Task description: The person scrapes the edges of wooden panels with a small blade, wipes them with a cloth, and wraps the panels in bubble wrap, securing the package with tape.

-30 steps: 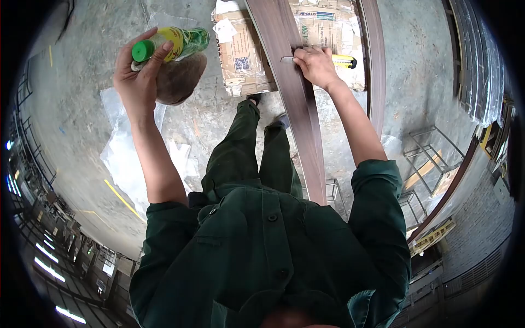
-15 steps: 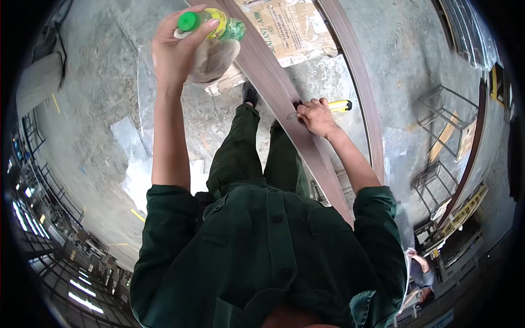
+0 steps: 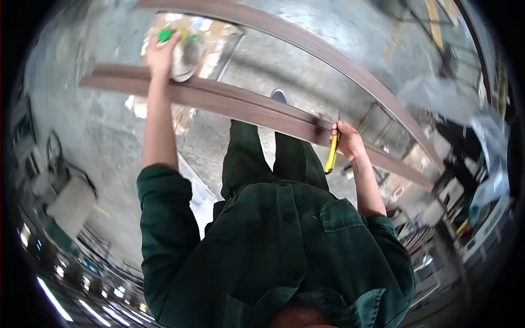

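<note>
Bottle [image 3: 183, 35] clasped in left fingers [image 3: 175, 38] | yellow knife [image 3: 331, 154] clasped in right fingers [image 3: 334, 127] | brown plank [image 3: 235, 104] alongside

Dark green shirt [image 3: 251, 246] (stitched chest pocket [image 3: 342, 216]), apparently matching trousers [image 3: 243, 156]

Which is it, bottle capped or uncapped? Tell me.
Capped: a green cap shows on the end of the plastic bottle in the left hand. How tightly, I cannot tell.

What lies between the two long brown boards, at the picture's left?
In the head view, a cardboard box lies on the floor; the left hand shows in front, holding a bottle and a rounded, blurry item.
</note>
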`<state>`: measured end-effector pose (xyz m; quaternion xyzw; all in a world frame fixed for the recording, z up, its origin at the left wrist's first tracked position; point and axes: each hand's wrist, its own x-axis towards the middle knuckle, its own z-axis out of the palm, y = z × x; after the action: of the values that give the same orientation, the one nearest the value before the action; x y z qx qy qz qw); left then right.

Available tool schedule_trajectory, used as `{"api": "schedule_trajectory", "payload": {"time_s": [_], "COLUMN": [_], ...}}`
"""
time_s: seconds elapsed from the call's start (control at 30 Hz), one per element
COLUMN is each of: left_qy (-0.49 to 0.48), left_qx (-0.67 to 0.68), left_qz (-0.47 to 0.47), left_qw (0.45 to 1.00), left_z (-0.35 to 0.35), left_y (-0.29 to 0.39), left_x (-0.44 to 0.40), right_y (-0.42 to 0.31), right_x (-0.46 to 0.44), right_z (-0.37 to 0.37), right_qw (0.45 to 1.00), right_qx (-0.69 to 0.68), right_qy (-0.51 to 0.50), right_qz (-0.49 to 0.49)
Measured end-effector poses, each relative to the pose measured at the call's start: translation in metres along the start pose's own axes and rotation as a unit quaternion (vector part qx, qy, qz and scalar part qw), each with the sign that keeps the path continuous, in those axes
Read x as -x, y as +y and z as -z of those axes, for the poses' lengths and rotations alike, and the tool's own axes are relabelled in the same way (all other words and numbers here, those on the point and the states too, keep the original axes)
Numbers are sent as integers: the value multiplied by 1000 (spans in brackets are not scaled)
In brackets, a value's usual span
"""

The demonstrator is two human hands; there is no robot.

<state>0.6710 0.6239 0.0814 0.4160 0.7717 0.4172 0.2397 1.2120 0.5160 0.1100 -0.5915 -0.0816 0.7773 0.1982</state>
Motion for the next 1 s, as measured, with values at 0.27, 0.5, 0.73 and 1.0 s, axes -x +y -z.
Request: {"api": "schedule_trajectory", "payload": {"time_s": [0.27,0.5,0.73,1.0], "left_qy": [-69,-207,-455,-475], "left_qx": [-68,-204,-451,-534], "left_qz": [49,-6,-232,-310], "left_qw": [994,957,732,627], "left_z": [16,38,-28,-45], "left_y": [-14,-14,13,4], "left_x": [-13,60,141,167], "right_y": [124,179,183,173], "right_x": [55,44,-10,-46], "right_z": [-5,-40,-12,53], "right_qw": [958,916,836,771], "right_qx": [-272,-386,-334,-204], "right_qy": [-78,6,392,582], "right_qz": [40,104,190,157]}}
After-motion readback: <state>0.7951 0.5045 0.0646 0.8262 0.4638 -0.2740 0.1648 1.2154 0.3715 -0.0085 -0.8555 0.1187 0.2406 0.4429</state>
